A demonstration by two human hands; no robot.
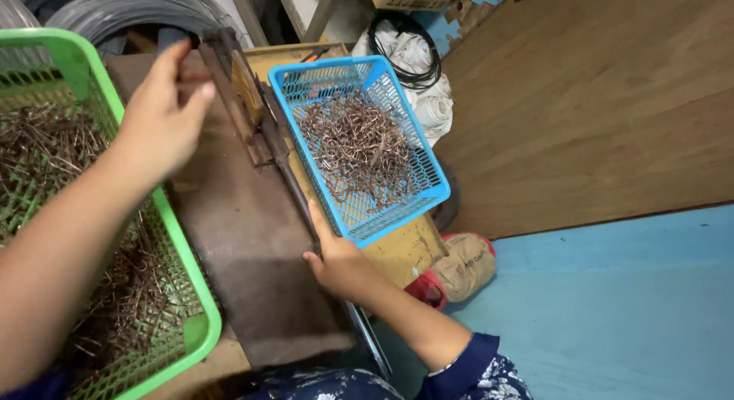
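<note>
Left hand (164, 117) pinches something small, probably a wire piece, at the upright metal jig (229, 86) on the bench. Right hand (336, 262) clasps the long steel lever (294, 182) near its lower end. Lever judged stiff, heavy; blue basket (432, 187) of bent wire hooks just beside

I see the dark metal press (252, 216) lying flat between two baskets, its long lever bar (294, 178) running along its right edge, an upright rusty bracket (229, 79) standing at its far end.
</note>
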